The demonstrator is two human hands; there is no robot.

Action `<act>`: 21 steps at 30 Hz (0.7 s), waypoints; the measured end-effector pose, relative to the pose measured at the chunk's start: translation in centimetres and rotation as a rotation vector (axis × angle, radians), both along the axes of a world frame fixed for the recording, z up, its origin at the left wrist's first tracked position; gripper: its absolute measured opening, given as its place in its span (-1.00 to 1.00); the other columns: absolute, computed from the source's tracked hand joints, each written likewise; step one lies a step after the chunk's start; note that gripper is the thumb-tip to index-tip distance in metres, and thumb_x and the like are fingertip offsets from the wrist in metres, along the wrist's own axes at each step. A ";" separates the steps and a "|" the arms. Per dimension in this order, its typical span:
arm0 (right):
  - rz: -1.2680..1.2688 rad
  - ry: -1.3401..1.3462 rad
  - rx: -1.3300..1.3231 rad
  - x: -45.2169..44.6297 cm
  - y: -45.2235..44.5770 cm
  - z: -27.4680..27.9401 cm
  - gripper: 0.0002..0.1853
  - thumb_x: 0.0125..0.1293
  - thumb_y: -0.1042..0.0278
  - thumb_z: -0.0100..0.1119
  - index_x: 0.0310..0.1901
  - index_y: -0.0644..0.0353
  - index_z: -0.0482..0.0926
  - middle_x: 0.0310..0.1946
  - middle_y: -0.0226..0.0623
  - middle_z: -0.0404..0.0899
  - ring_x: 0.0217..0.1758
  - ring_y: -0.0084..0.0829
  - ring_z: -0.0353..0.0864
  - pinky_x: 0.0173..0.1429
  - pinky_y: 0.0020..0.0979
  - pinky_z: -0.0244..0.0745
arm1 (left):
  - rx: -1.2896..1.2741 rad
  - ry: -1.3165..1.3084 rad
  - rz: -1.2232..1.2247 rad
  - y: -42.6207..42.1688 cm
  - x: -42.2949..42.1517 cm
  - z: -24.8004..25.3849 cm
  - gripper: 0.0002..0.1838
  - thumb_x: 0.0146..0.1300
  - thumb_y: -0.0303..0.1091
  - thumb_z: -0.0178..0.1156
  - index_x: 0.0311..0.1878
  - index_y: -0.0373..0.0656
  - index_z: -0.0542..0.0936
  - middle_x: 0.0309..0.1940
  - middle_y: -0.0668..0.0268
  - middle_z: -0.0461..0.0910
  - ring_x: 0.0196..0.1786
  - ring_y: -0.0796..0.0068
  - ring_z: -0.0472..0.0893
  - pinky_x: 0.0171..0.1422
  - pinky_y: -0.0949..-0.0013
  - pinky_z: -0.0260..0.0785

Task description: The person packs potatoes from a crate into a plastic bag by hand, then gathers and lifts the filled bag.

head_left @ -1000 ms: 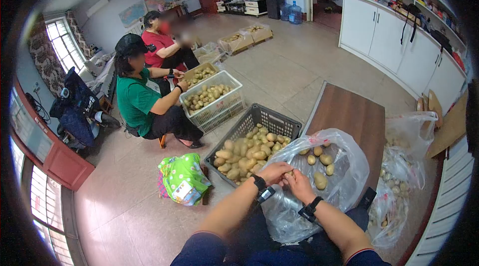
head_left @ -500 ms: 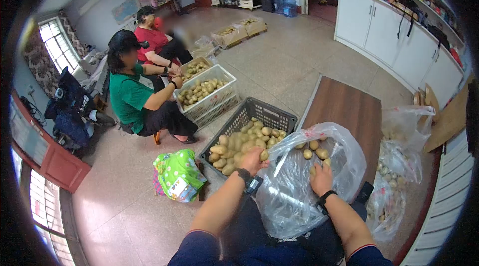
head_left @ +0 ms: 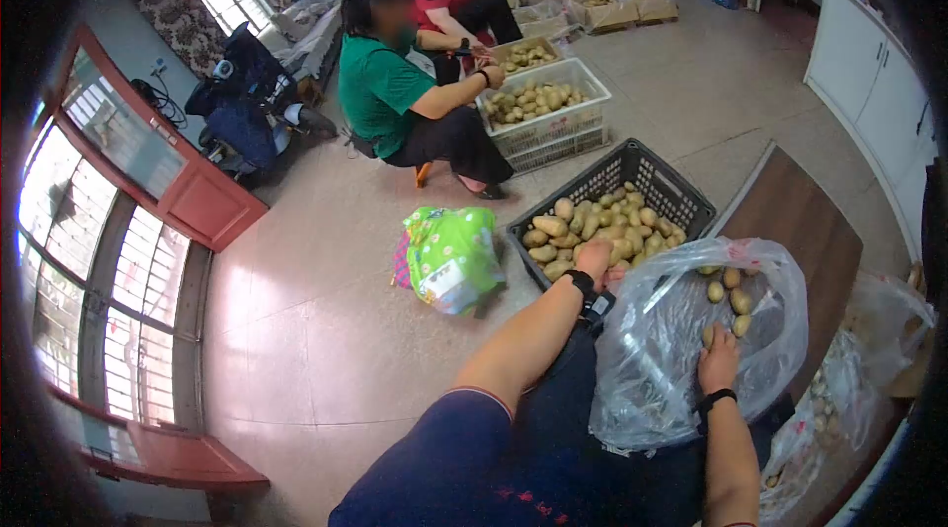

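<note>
My left hand [head_left: 598,263] reaches down over the near edge of a black crate [head_left: 671,189] full of potatoes [head_left: 592,221]. Its fingertips are hidden among the potatoes and the wrist, so its grip is unclear. My right hand [head_left: 719,361] is inside the mouth of a clear plastic bag [head_left: 647,369], with its fingers closed on a potato [head_left: 708,334]. Just beyond that hand several more potatoes [head_left: 732,278] lie in the bag, which rests partly on a brown wooden board [head_left: 825,260].
Two seated people [head_left: 390,92] handle potatoes by a white crate [head_left: 597,112] at upper left. A stool with a green cloth [head_left: 454,250] stands left of the black crate. More filled bags [head_left: 825,408] are at right; boxes [head_left: 602,13] lie on the floor behind.
The view has swung left and down. My hands, together at first, have moved apart: the left went to the crate and the right into the bag, where it stays at a potato.
</note>
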State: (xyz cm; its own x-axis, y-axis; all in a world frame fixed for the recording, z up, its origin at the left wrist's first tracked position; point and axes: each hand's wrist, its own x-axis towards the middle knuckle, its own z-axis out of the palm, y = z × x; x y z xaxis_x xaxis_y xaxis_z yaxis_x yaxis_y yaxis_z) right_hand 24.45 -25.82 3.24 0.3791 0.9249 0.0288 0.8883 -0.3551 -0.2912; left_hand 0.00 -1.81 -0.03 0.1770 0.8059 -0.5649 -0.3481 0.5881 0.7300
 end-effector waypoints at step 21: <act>-0.059 0.159 0.041 0.6 -0.7 -2.2 -0.41 0.12 0.48 0.25 0.22 0.30 0.33 0.11 0.09 0.38 0.20 0.09 0.37 0.32 -0.09 0.28 | 0.677 0.439 -0.108 2.7 -3.2 -7.1 -0.77 0.34 -0.28 0.02 -0.01 -0.12 0.47 -0.23 0.08 0.56 -0.36 0.14 0.65 -0.38 0.16 0.61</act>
State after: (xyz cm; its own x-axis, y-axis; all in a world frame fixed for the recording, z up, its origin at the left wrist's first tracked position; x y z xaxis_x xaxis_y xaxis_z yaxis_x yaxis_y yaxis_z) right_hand 25.04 -26.49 1.07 0.4354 0.9002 0.0013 0.8078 -0.3901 -0.4420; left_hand -3.16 0.86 -7.13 0.1487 0.9889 0.0024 0.0856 -0.0153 0.9962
